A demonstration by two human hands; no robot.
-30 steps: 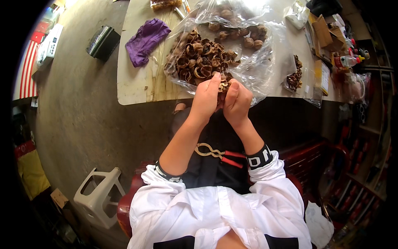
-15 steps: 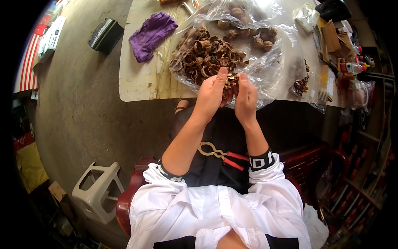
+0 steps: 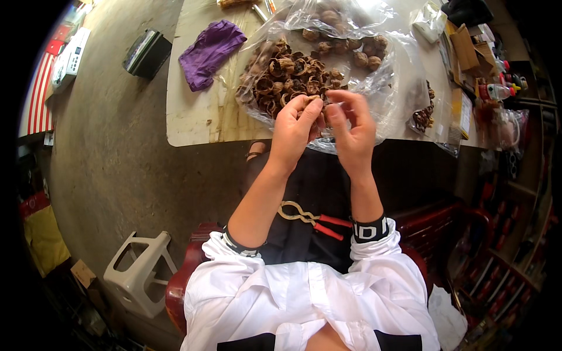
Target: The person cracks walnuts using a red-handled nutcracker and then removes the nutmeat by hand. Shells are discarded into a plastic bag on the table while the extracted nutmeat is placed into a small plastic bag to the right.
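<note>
My left hand [image 3: 294,131] is closed around a cracked walnut [image 3: 314,97], mostly hidden by the fingers. Beside it, my right hand [image 3: 358,131] has thumb and fingers apart, slightly blurred, with nothing visible between them. Both hands are over the table's near edge, in front of a heap of broken walnut shells [image 3: 281,79] on a clear plastic bag [image 3: 404,73]. Whole walnuts [image 3: 370,54] lie on the same bag behind and to the right. Across my lap rests a nutcracker plier [image 3: 307,216] with red handles.
On the table [image 3: 196,120] lies a crumpled purple cloth [image 3: 211,52] at the left. A smaller pile of dark brown pieces [image 3: 424,114] is right of the bag. A beige plastic stool [image 3: 137,272] and a black box [image 3: 147,54] stand on the floor to the left.
My right hand has drawn off the walnut to the right, its fingers spreading. My left hand keeps hold of the nut, now turned more inward.
</note>
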